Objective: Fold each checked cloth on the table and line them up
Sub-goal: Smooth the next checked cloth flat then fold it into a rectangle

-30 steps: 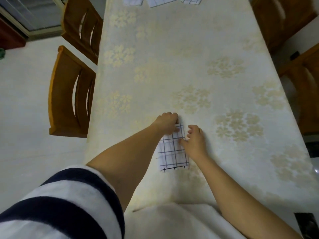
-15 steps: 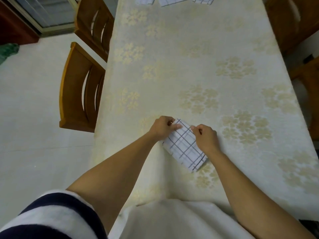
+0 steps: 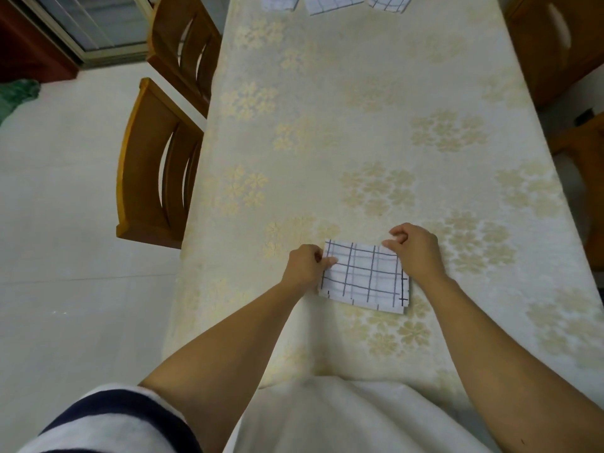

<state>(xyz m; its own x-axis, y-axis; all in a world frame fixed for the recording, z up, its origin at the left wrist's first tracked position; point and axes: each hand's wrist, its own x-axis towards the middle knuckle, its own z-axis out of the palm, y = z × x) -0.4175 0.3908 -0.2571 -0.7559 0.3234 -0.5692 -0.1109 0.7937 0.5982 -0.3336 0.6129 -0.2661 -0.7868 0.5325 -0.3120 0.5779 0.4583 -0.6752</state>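
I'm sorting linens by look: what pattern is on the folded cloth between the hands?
The folded cloth is white with dark grid lines; head view shows it best.

No text, number or brand can be read. The checked cloth [image 3: 364,277] at the near edge of the table [image 3: 359,93] shows only grid lines, seemingly without a label.
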